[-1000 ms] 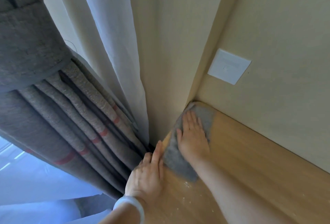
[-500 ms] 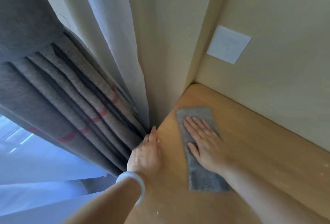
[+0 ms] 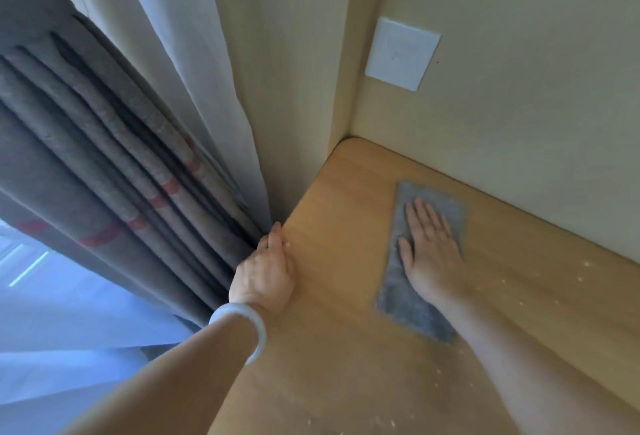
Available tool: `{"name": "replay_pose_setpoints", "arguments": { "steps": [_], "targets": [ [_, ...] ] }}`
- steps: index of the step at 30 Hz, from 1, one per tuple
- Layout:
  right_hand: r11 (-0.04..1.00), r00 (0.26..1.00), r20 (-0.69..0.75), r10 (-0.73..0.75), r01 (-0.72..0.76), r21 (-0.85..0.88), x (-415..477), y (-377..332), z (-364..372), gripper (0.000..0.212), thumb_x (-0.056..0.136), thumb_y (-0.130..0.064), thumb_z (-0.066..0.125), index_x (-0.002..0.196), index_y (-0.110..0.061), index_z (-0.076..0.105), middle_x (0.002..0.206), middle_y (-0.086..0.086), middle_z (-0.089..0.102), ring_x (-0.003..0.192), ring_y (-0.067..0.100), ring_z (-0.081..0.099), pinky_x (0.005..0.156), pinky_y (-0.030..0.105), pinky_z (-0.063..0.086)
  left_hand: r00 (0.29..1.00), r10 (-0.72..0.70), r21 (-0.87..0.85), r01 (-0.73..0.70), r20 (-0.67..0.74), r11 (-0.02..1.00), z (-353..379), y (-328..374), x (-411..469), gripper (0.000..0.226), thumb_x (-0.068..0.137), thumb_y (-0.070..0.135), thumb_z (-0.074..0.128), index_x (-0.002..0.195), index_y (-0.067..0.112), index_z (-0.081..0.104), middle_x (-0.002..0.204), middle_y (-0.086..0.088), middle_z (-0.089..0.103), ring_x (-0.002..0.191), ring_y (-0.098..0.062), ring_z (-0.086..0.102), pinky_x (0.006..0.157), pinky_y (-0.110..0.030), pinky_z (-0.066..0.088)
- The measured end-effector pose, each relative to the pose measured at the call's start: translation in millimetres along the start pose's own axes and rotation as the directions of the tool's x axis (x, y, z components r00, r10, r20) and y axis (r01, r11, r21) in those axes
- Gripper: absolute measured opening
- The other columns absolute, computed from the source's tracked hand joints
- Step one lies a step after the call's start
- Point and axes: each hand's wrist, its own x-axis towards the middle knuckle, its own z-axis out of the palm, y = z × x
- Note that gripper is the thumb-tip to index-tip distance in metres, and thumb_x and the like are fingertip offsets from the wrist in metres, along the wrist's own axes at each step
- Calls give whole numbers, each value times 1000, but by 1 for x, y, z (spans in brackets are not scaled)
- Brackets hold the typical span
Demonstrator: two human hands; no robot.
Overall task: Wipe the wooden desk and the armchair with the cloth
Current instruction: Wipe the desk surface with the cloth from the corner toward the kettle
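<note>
The light wooden desk fills the lower right, its rounded far corner set into the wall corner. A grey folded cloth lies flat on it a little way out from the back wall. My right hand presses palm-down on the cloth, fingers straight and pointing toward the wall. My left hand, with a white bangle on the wrist, rests flat on the desk's left edge against the curtain folds. No armchair is in view.
A grey-brown pleated curtain with red stripes and a pale lining hang close along the desk's left side. A white wall plate sits above the desk. Pale crumbs are scattered on the wood to the right and near me.
My right hand has slid the cloth out of the wall corner and to the right along the back of the desk. The left hand stayed at the left edge by the curtain.
</note>
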Motion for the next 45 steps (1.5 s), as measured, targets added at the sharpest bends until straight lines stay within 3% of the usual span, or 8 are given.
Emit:
{"name": "replay_pose_setpoints", "arguments": {
  "steps": [3,9,16,23,30,33,37,45],
  "targets": [
    [959,963,13,268,-268,89,13,-26,-2,65,100,-40,14,154,-7,1,162,12,1,150,24,-1,121,44,6,1000,-3,-1,3,-12,1000,1,1,1,52,102,39,19,151,20,19,152,-2,38,115,-30,57,91,-40,44],
    [910,914,-1,-405,403,95,-78,-103,14,60,103,-44,17,155,-18,4,163,-1,0,149,12,-3,120,38,6,997,47,-21,-46,67,999,-13,-12,-20,57,102,42,22,153,18,13,154,-3,32,123,-29,52,96,-41,41],
    [971,973,-15,229,-227,80,-28,-73,3,63,100,-37,17,154,-6,3,162,13,3,149,26,0,121,45,5,999,14,-37,-13,35,999,-17,-76,-91,54,99,52,13,150,33,14,146,8,42,120,-22,54,92,-36,45],
    [859,865,5,-502,497,124,-89,-137,10,58,102,-43,17,155,-19,14,163,-1,9,150,14,4,120,42,15,999,24,-38,-23,42,999,-19,-74,-89,52,101,48,17,150,30,17,149,6,41,121,-22,54,95,-35,43],
    [978,980,-7,198,-197,67,4,-104,5,63,100,-38,15,154,-6,6,162,13,6,149,26,3,121,47,7,999,46,-34,-45,18,998,-11,-77,-86,52,100,49,13,149,30,14,137,3,50,113,-22,58,91,-37,46],
    [991,996,-35,-83,87,104,-53,-182,17,65,99,-40,20,153,-6,13,161,14,11,149,28,4,120,49,11,999,49,-28,-48,14,998,-12,-76,-85,52,101,46,14,150,29,14,143,3,46,119,-20,56,94,-36,44],
    [842,847,10,-532,527,117,-89,-167,14,60,101,-43,21,154,-17,15,163,1,8,150,16,2,120,42,12,999,48,-40,-48,6,998,-11,-77,-85,50,101,44,14,149,31,16,145,4,45,121,-20,55,96,-36,45],
    [999,993,108,42,-43,0,18,-106,7,69,95,-39,21,153,-8,-1,162,13,-4,148,32,-7,119,53,-2,999,46,-36,-46,-10,998,-11,-77,-86,46,101,46,12,144,32,20,130,3,53,106,-25,61,87,-38,46]
  ]
}}
